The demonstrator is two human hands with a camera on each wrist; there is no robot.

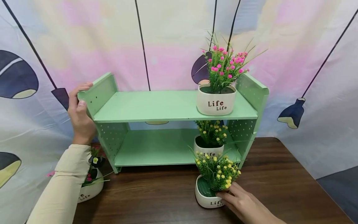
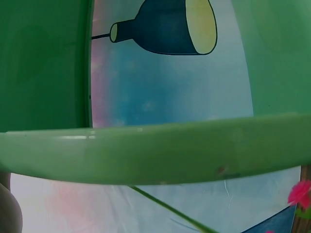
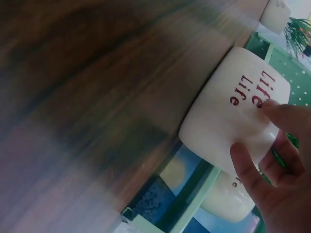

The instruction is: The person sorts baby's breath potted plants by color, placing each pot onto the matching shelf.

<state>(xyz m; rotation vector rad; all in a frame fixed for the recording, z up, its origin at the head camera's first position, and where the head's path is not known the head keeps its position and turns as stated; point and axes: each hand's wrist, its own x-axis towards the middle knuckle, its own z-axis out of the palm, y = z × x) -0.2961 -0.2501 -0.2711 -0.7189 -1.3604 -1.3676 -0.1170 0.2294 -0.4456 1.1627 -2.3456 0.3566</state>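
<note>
My left hand (image 1: 80,119) grips the upper edge of the left side panel of a green two-tier shelf (image 1: 156,105); up close in the left wrist view runs a rounded green edge (image 2: 155,155). On the table before the shelf's right half stands a white oval flowerpot (image 1: 206,201) lettered "Life", with yellow artificial flowers (image 1: 221,174). At its right front, my right hand (image 1: 241,202) holds this pot by the rim, thumb and fingers around the side. The right wrist view shows fingers against the white wall (image 3: 218,111) of the pot.
A white pot with pink flowers (image 1: 215,102) stands on the upper tier, at the right. Another with yellow flowers (image 1: 209,151) is on the lower tier beneath it. One more pot (image 1: 93,191) sits left, partly behind my sleeve. The brown table (image 1: 268,174) ends at the right.
</note>
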